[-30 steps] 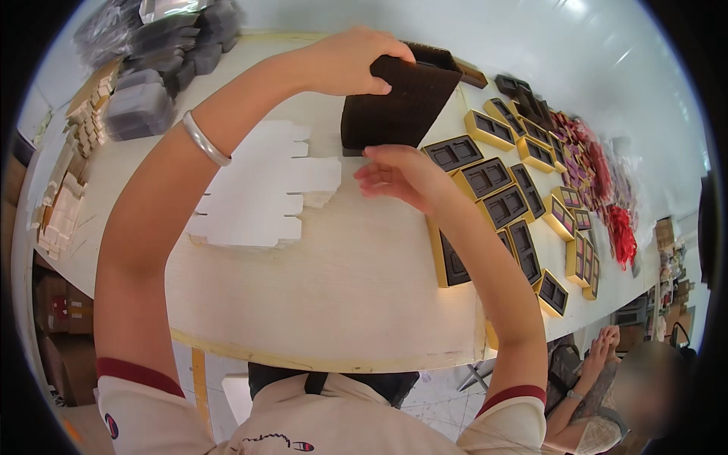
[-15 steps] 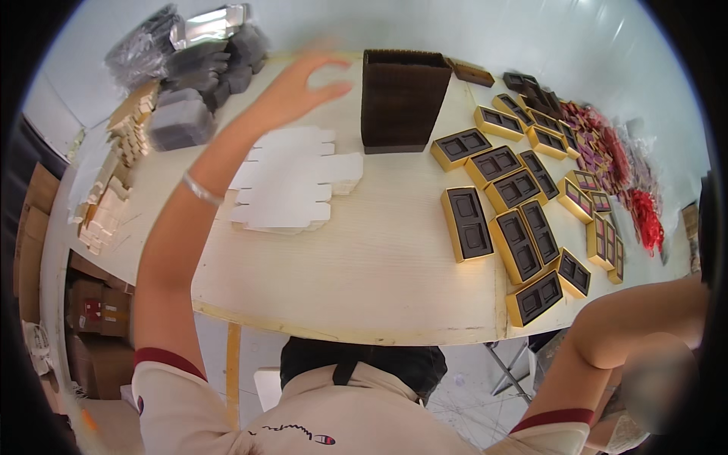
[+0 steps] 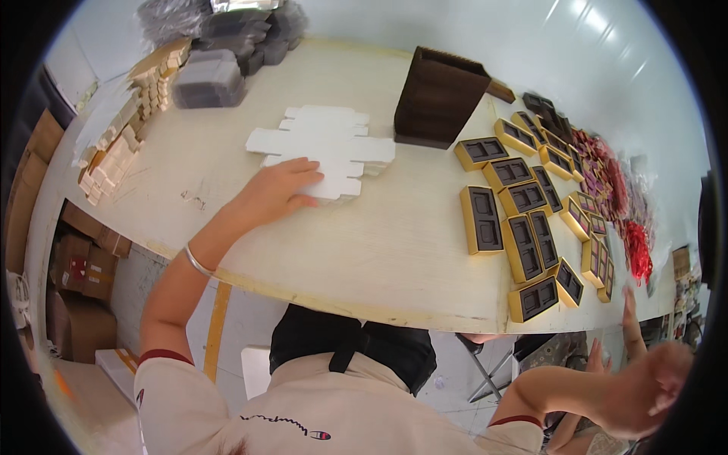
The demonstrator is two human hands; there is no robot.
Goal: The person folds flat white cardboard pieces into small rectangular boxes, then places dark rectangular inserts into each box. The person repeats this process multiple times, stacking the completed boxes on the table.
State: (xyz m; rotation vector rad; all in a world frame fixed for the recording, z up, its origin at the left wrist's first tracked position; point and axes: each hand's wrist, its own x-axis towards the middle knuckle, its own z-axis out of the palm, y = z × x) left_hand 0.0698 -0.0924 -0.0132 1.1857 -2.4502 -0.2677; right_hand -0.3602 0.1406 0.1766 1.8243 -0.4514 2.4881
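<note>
The left hand [image 3: 282,189] is shown laid on the near-left part of a stack of flat white card blanks [image 3: 326,140], its thumb set apart from the fingers and its palm turned down; a silver bangle [image 3: 199,262] is worn on the wrist. The stack is placed left of the middle of the table [image 3: 364,258], with notched flaps projecting from its sides. The right hand [image 3: 656,385] is held beyond the near edge, toward the table's right end; its fingers appear bent, but whether anything is gripped cannot be told. A tall dark brown box [image 3: 440,98] is stood on end near the far edge, just to the right of the blanks. Gold-sided boxes [image 3: 482,221] with dark compartmented inserts are grouped from the near edge toward the far right corner, several touching. Red strands [image 3: 638,254] are heaped along the right edge. Grey translucent plastic cases [image 3: 208,80] are piled by the far left corner, and cream folded cartons [image 3: 110,168] are lined along the left edge. Another person's raised hand [image 3: 631,311] is seen at the right, near the table's edge.
</note>
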